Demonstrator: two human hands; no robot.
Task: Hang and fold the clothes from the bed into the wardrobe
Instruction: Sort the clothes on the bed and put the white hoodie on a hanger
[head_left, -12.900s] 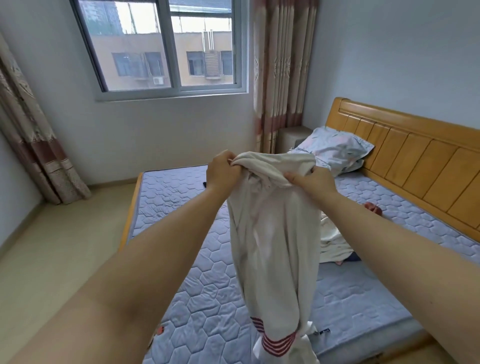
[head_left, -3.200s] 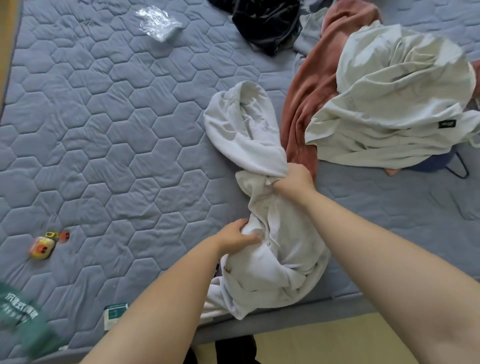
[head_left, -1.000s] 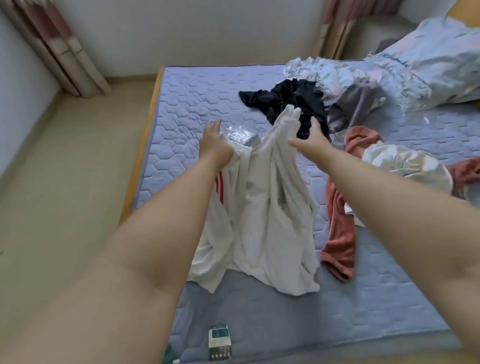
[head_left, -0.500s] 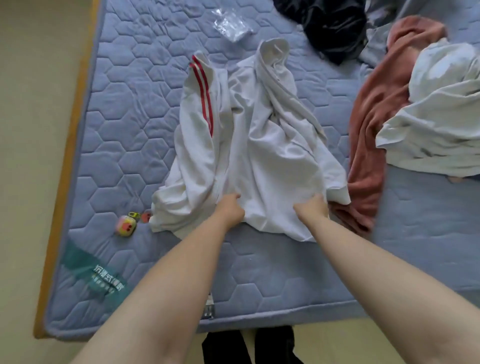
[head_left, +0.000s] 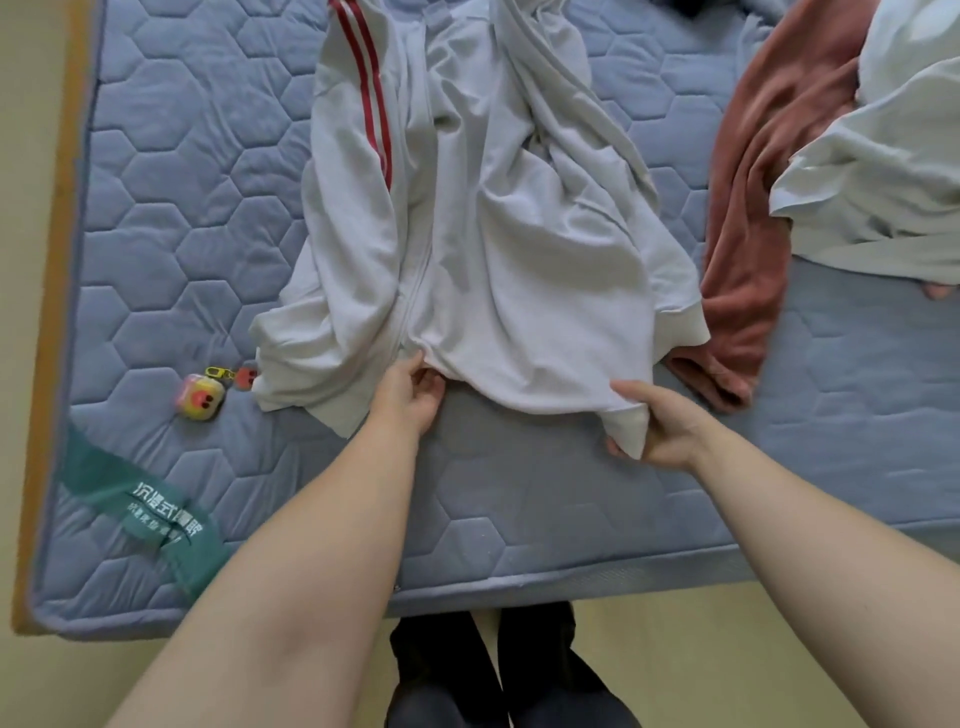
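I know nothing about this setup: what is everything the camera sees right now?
white zip-up jacket with red sleeve stripes: one, white, spread mid-mattress
rust-red fleecy garment: one, rust-red, beside the jacket's right edge
pale crumpled garment: one, off-white, far right, partly over the rust-red one
small cube-shaped keyring toy: one, yellow and pink, left of the jacket
quilted hexagon-stitched mattress: one, grey-blue, under all of these
printed label: one, green, mattress's near-left corner
wooden bed frame: one, orange-brown, along the left edge
floor: one, beige, around the bed
dark-clad feet: two, black, bottom centre
left hand: one, bare, pinches the jacket's hem by the zip
right hand: one, bare, grips the hem's right corner
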